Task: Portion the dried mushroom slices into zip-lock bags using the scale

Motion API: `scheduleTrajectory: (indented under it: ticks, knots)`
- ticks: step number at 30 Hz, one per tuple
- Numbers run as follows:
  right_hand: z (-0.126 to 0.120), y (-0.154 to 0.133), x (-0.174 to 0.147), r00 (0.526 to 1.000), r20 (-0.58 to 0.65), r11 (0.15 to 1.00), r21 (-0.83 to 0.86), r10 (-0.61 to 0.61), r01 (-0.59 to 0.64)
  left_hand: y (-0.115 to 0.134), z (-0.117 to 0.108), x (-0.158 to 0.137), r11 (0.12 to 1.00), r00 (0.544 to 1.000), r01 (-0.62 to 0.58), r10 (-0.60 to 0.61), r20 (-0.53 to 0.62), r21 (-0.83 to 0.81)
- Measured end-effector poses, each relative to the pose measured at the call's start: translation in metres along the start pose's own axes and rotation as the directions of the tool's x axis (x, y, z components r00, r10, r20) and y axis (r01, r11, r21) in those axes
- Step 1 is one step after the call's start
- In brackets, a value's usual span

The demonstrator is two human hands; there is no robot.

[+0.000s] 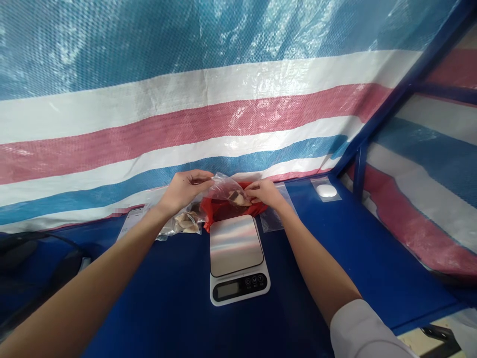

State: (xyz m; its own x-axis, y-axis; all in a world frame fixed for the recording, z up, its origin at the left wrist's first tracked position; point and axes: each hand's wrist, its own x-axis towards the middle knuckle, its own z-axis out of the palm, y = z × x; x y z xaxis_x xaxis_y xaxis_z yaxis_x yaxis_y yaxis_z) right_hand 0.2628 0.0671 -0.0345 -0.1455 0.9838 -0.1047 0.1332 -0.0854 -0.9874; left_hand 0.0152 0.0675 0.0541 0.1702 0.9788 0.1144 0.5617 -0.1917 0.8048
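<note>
Between my two hands hangs a clear plastic bag [225, 186], held above a red bag [214, 213] behind the scale. My left hand [188, 188] pinches the bag's left edge between thumb and fingers. At its right side, my right hand [264, 193] has closed fingers on the bag, right beside some pale and dark brown pieces [237, 198] that show in it. A kitchen scale [237, 248] with a steel plate lies in front of the hands, its plate bare. Left of the red bag, another clear bag [185, 222] holds several pale pieces.
A flat clear bag [271, 222] lies right of the red bag. Farther right, a white oval object [326, 191] rests on a small clear bag. Dark cables and objects [48, 268] lie at left. A striped tarp [208, 114] closes off the blue table's [357, 253] back.
</note>
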Motion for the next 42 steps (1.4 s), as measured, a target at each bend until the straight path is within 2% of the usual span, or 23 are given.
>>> scheduleTrajectory:
  ticks: [6, 13, 19, 24, 27, 32, 34, 39, 42]
  knots:
    - [0.000, 0.002, 0.000, 1.000, 0.010, 1.000, -0.002, -0.004, 0.004, 0.000, -0.003, -0.006, 0.990, 1.000, 0.006, -0.003, -0.025, 0.140]
    - [0.005, -0.007, -0.002, 0.999, 0.019, 0.998, 0.056, -0.030, 0.029, 0.006, -0.007, -0.004, 0.962, 0.994, -0.078, 0.097, -0.060, 0.260]
    - [0.012, -0.009, -0.003, 0.989, 0.030, 0.982, -0.117, -0.142, 0.145, 0.001, -0.011, -0.004, 0.953, 0.986, -0.106, 0.138, -0.097, 0.284]
    - [0.019, -0.002, -0.001, 0.990, 0.020, 0.981, -0.134, -0.139, 0.141, -0.002, -0.005, -0.006, 0.950, 0.992, -0.099, 0.118, -0.045, 0.296]
    - [0.017, -0.001, 0.000, 0.991, 0.005, 0.978, -0.160, -0.135, 0.134, -0.002, -0.003, -0.005, 0.937, 0.990, -0.103, 0.129, -0.058, 0.333]
    - [0.008, -0.006, -0.003, 0.984, -0.008, 0.911, -0.381, -0.176, 0.160, -0.001, -0.004, -0.005, 0.938, 0.976, -0.128, 0.177, -0.128, 0.322]
    - [0.009, -0.008, -0.003, 0.983, -0.007, 0.920, -0.354, -0.183, 0.169, 0.000, -0.004, -0.005, 0.942, 0.974, -0.137, 0.185, -0.133, 0.306]
    - [0.016, -0.007, -0.003, 0.995, 0.060, 0.996, -0.031, -0.085, 0.087, 0.002, -0.002, -0.005, 0.950, 0.969, -0.167, 0.207, -0.133, 0.266]
    - [0.014, -0.007, -0.005, 0.995, 0.062, 0.997, -0.019, -0.073, 0.075, 0.000, -0.005, -0.005, 0.957, 0.967, -0.163, 0.204, -0.154, 0.241]
